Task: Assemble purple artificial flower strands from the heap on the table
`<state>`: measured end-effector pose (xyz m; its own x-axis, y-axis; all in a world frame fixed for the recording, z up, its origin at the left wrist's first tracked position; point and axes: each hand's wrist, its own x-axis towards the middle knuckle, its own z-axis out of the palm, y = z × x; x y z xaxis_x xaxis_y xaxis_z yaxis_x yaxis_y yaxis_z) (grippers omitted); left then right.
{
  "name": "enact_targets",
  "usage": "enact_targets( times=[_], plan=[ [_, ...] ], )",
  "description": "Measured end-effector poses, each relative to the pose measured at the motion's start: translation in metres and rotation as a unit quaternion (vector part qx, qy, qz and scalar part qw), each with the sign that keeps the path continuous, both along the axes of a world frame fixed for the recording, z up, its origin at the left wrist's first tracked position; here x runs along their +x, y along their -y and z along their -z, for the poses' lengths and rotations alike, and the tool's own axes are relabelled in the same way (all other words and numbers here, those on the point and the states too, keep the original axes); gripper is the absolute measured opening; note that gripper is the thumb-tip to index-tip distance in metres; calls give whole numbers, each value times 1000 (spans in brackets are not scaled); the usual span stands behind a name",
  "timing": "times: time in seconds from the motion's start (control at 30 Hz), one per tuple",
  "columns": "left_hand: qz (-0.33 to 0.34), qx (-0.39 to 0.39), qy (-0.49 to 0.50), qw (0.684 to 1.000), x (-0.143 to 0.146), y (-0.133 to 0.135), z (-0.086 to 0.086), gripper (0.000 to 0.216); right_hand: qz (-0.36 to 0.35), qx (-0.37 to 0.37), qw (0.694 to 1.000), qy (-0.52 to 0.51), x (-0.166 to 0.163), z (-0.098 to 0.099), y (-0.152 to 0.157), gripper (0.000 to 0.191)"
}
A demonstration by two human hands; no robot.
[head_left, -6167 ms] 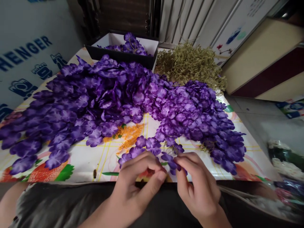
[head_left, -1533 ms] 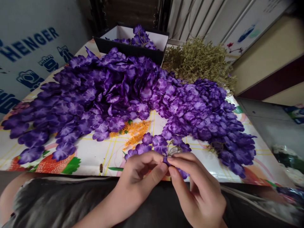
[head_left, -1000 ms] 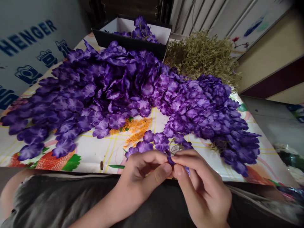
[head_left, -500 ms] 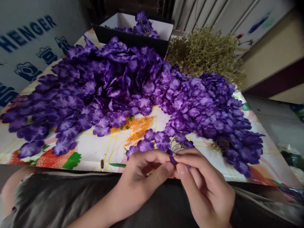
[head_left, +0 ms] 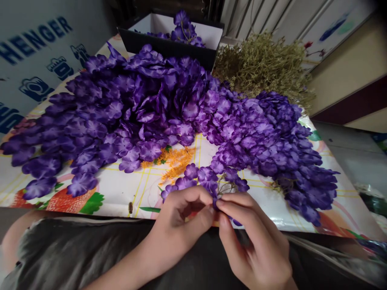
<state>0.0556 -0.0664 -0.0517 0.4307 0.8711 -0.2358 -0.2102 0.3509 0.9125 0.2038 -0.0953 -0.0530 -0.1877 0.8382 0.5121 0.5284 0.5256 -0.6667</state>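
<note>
Left hand (head_left: 178, 229) and right hand (head_left: 250, 237) are together, fingertips pinched on the end of a purple flower strand (head_left: 206, 175). The strand runs forward from the hands, toward the flower pile (head_left: 145, 100) on the surface (head_left: 109, 197).

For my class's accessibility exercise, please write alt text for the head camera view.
The left hand and right hand pinch a purple fabric flower at the edge of a floral tablecloth. A large heap of purple flowers lies on it, with a black box and dried greenery beyond.

Purple silk flower (head_left: 215, 201) between left hand (head_left: 179, 225) and right hand (head_left: 250, 241)
</note>
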Motion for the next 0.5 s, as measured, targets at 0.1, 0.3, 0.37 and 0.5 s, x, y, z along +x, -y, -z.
enact_targets(
  times=[0.1, 0.3, 0.37, 0.5],
  plan=[
    [10, 51, -76, 996, -2, 0, -1, 14, -2, -43, 999, -31, 0, -1, 0, 26],
    [34, 163, -173, 971, 1, -1, -5, 15, 21, -79, 996, -35, -3, -2, -4, 20],
    [37, 177, -181, 967, 2, -2, -5, 17, 35, -80, 996, -31, -5, -1, -5, 18],
    [44, 139, -164, 976, 1, -2, -5, 16, 40, -125, 990, -57, -2, 0, -5, 15]
  ],
)
